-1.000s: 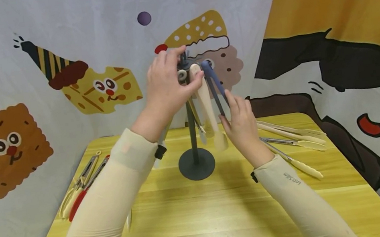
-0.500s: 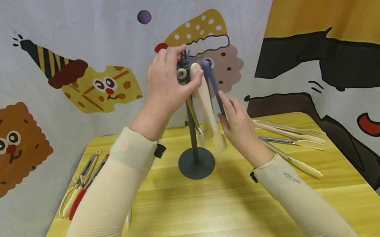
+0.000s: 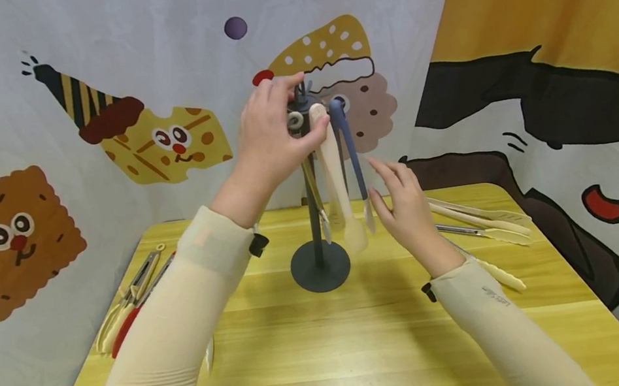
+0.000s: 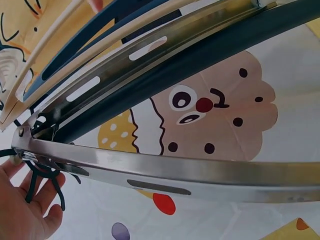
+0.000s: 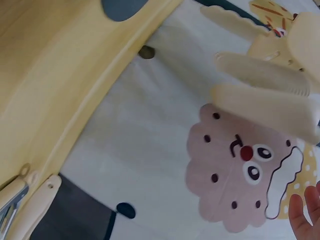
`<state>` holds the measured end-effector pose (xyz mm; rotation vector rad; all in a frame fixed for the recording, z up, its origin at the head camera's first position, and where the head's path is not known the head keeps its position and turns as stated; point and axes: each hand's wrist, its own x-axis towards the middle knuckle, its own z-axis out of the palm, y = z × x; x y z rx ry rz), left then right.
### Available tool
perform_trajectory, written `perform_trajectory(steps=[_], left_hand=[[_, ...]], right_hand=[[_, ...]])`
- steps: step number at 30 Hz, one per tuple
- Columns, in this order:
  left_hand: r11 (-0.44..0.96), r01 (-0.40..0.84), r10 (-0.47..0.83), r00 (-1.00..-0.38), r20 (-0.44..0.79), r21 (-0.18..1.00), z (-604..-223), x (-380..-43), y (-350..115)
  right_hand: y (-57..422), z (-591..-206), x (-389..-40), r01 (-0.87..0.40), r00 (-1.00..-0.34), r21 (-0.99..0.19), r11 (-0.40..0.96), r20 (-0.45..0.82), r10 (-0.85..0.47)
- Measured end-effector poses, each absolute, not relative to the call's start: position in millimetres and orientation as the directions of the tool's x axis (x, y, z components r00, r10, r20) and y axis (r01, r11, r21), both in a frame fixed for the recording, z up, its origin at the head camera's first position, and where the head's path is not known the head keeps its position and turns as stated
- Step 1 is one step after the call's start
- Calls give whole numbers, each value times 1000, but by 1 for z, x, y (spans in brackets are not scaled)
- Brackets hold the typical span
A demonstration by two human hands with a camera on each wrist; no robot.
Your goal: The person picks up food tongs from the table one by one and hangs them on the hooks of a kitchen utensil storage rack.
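A dark grey hanging stand (image 3: 320,266) with a round base stands upright on the table. My left hand (image 3: 271,129) holds it at the top, its fingers by the hooks in the left wrist view. From the stand hang cream tongs (image 3: 331,157), blue tongs (image 3: 351,147) with pale tips, and metal tongs (image 4: 210,170). Beside the blue tongs' lower end is my right hand (image 3: 407,209), apart from them, fingers extended and holding nothing. The right wrist view has pale tong heads (image 5: 265,107) above the fingers of that hand.
Several tongs lie at the table's right, among them cream tongs (image 3: 500,235). At the left lie more, including red-handled tongs (image 3: 125,334), partly behind the left sleeve. A printed cartoon curtain (image 3: 173,27) hangs behind the wooden table (image 3: 333,361).
My right hand has let go of the blue tongs and moved right and slightly down. The blue tongs now hang closer to vertical. My left hand has stayed at the stand's top.
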<state>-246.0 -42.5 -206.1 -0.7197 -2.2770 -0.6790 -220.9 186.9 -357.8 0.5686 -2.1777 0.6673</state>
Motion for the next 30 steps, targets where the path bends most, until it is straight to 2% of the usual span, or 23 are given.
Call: perform_trajectory(steps=[13,22,30], left_hand=[[696,651,323,-659,679,301,-206,-248,-47],[677,665,331,-657,677,315,-207,-251,-49],[680,662,332,-662,672,315,-208,-250,-51]], right_hand=[[223,-375,-223,-474,-734,-324,819,659,-165],[253,-388,-224,-333,-887,-379,863,436,-151],[284,-402,-224,-231,-958,-386,893,252,-139]])
